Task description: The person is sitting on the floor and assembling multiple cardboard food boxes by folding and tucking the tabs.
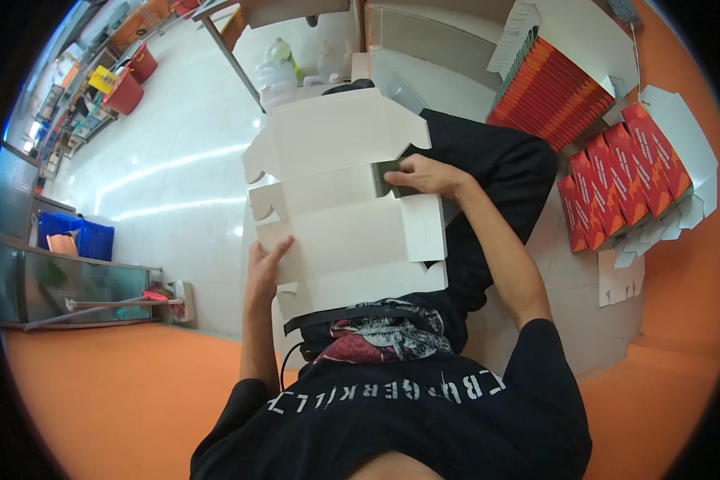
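An unfolded cardboard box blank (340, 232), white on the face I see, lies across my lap with its flaps and cut-out tabs spread. My left hand (266, 268) grips its left edge, thumb on top and the other fingers hidden underneath. At the right side, my right hand (428, 174) pinches a small side flap (384, 179) between thumb and fingers. That flap is turned over and shows a dark green face. Most of the blank looks flat, with crease lines running across it.
Right of my leg stand a tight stack of red and orange cartons (540, 92) and several red boxes (624, 176) in an open white carton. Plastic bottles (280, 68) stand ahead near a table leg. To the left are a blue crate (96, 238) and a long-handled broom (120, 304).
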Demonstrator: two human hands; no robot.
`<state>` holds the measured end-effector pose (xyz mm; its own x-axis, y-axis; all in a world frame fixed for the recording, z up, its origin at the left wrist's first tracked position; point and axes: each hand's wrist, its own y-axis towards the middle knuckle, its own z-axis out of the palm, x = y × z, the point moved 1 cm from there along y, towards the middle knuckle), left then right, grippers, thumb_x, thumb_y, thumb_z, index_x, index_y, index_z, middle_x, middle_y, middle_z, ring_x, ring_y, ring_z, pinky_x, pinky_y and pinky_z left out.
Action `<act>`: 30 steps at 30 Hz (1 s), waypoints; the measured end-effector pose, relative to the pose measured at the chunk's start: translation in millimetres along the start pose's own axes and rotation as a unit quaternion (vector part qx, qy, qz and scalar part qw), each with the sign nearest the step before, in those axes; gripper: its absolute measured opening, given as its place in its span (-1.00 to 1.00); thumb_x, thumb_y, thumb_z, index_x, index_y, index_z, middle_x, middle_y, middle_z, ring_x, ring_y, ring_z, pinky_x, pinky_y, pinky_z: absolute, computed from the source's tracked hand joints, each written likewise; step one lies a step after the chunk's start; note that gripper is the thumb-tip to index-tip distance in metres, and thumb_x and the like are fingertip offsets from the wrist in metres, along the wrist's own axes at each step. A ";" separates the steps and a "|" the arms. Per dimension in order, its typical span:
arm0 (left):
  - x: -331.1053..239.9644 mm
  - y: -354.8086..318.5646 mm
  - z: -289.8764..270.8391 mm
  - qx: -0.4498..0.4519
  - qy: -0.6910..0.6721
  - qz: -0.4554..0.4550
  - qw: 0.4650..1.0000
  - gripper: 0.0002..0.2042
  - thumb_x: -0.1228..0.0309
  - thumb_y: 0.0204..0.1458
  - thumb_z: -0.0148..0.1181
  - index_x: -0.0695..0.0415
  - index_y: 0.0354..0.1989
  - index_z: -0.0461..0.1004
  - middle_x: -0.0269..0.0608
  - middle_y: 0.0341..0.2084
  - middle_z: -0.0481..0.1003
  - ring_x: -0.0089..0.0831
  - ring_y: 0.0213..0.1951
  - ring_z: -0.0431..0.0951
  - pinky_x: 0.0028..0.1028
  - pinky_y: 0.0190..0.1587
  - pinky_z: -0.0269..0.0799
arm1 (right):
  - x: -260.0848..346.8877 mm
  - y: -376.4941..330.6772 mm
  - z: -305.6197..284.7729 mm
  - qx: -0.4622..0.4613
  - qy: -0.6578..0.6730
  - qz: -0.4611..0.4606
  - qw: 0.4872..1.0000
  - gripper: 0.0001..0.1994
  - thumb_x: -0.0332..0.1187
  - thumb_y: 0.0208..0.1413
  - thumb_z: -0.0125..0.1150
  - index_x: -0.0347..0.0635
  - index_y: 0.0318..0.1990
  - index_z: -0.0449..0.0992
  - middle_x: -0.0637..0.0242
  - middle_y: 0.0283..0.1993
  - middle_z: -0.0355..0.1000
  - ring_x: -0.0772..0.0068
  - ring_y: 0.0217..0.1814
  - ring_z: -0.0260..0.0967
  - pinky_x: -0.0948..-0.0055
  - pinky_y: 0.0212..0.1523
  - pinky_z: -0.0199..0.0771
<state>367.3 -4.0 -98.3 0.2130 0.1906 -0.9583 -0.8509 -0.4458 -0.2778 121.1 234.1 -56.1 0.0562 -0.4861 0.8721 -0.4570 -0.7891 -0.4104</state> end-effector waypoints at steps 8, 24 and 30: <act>1.2 7.6 2.5 0.006 0.016 0.006 1.000 -0.63 0.33 -0.01 0.21 0.38 -0.12 0.40 -0.13 -0.31 0.50 -0.45 -0.33 0.51 -0.48 -0.29 0.45 | -16.9 -8.7 -12.6 0.068 0.111 -0.002 0.992 -0.62 -0.22 -0.03 0.30 -0.34 -0.15 0.49 0.42 -0.28 0.45 0.67 -0.28 0.38 0.63 -0.21 0.42; -19.4 18.7 -6.3 -0.074 -0.032 0.080 0.994 -0.67 0.36 0.02 0.17 0.37 -0.14 0.41 -0.13 -0.30 0.50 -0.44 -0.33 0.51 -0.48 -0.26 0.43 | 1.1 -24.9 -18.3 -0.286 0.082 -0.140 0.944 -0.69 -0.22 0.11 0.14 -0.31 -0.15 0.50 0.29 -0.31 0.49 0.59 -0.29 0.37 0.53 -0.22 0.37; -26.6 34.4 -3.4 -0.132 -0.035 0.102 0.985 -0.61 0.33 0.01 0.18 0.39 -0.08 0.37 -0.08 -0.22 0.46 -0.40 -0.21 0.48 -0.46 -0.15 0.39 | -21.8 -63.1 36.9 -0.282 0.189 -0.038 0.940 -0.61 -0.23 0.06 0.22 -0.38 -0.07 0.42 0.19 -0.24 0.47 0.55 -0.26 0.38 0.57 -0.41 0.41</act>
<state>334.0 -27.3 -82.6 0.0098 0.1287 -0.9916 -0.7165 -0.6908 -0.0967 181.5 280.7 -59.1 -0.1629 -0.1846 0.9692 -0.8684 -0.4396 -0.2297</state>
